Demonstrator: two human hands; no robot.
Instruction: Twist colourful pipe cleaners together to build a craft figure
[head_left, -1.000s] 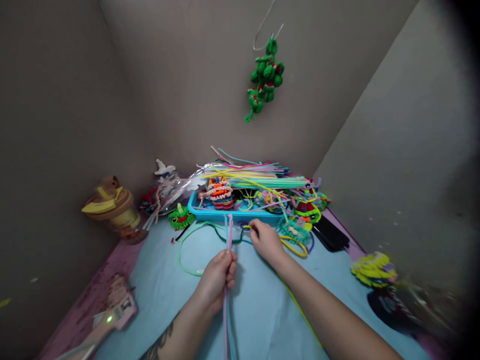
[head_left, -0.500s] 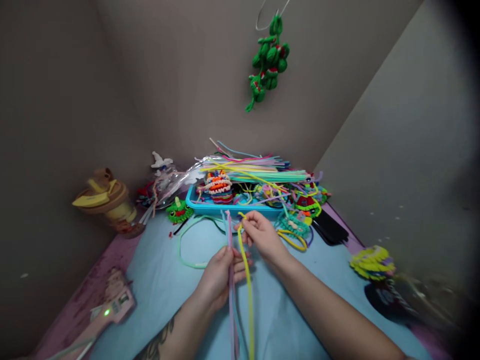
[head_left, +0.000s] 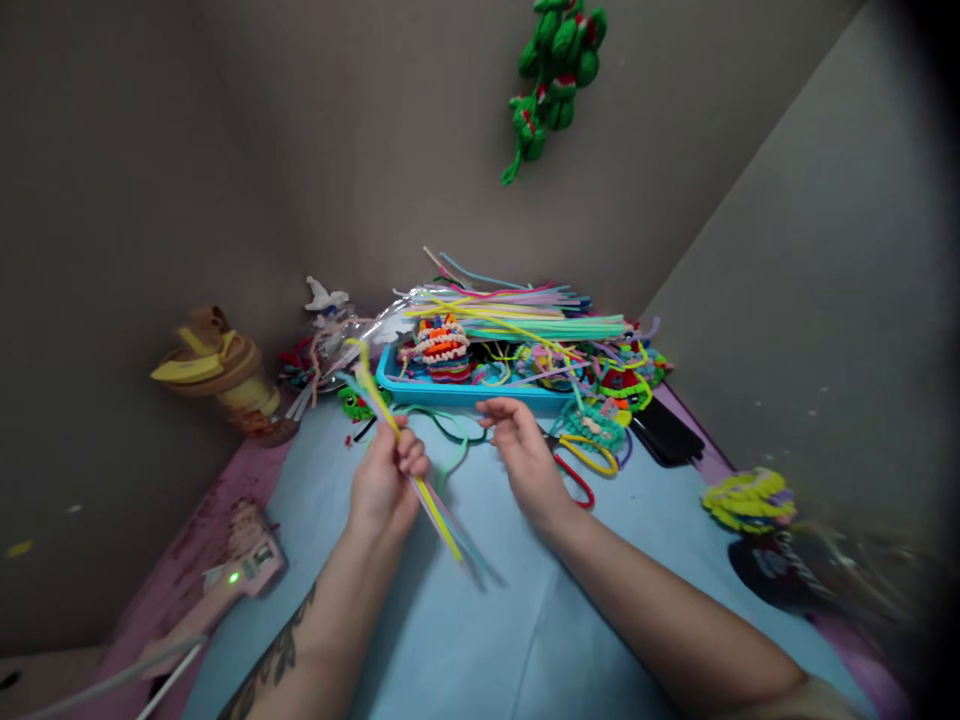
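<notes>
My left hand is closed round a small bunch of pipe cleaners, yellow, pink and pale blue, held tilted with the top ends leaning left. My right hand hovers just to the right of them with its fingers loosely apart and nothing in it. Both hands are above a light blue mat. Beyond them stands a blue tray heaped with coloured pipe cleaners and small woven pieces. A pale green pipe cleaner loop lies on the mat between the hands and the tray.
A pink glue gun with a green light lies at the left. A brown and yellow holder stands at the back left. A black object and a yellow-purple woven piece lie at the right. A green ornament hangs on the wall.
My right hand picked a yellow pipe cleaner from near the tray, passed it to the bunch in my left hand and let go. My left hand swung the bunch over to the left.
</notes>
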